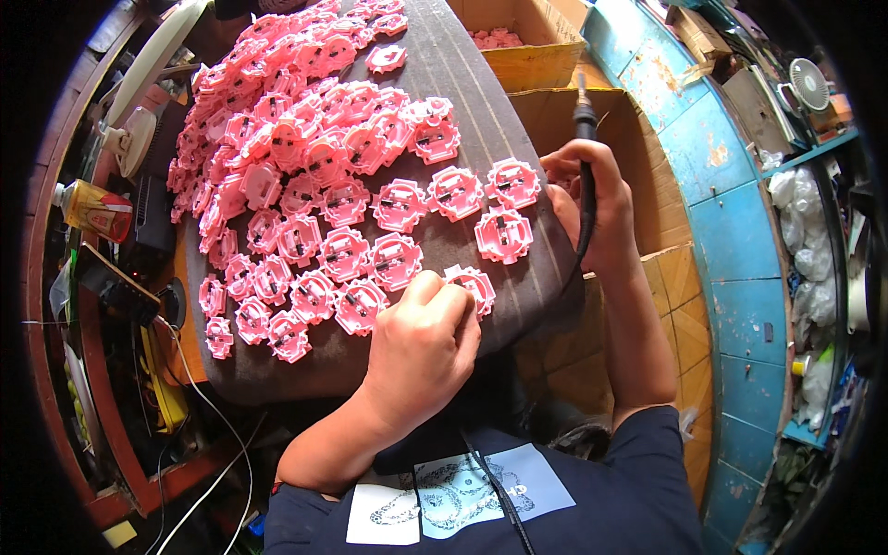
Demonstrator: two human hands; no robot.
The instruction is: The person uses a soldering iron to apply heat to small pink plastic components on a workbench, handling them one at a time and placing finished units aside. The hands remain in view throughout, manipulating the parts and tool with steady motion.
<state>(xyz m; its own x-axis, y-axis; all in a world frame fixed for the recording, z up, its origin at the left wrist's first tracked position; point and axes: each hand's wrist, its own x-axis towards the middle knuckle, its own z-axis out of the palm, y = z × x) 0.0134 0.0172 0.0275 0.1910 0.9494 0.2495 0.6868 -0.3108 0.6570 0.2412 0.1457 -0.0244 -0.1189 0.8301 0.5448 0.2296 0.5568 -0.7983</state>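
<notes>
My right hand (597,199) grips a soldering iron (583,125) with a dark handle and cord, its tip pointing up, at the right edge of the dark, striped padded board (481,92). My left hand (421,338) is closed at the board's near part, fingertips hidden beside a pink plastic piece (476,287); what it holds cannot be made out. Around and beyond it lie several similar pink pieces (398,261) with small black parts in them, some in rows, others heaped (277,139) toward the back left.
Cardboard boxes (527,69), one holding pink pieces, stand beyond the board's right side. A blue tiled ledge (745,314) and a cluttered shelf (814,231) with a small white fan (807,83) are at right. A bottle (92,208), dark devices and cables (199,388) crowd the left.
</notes>
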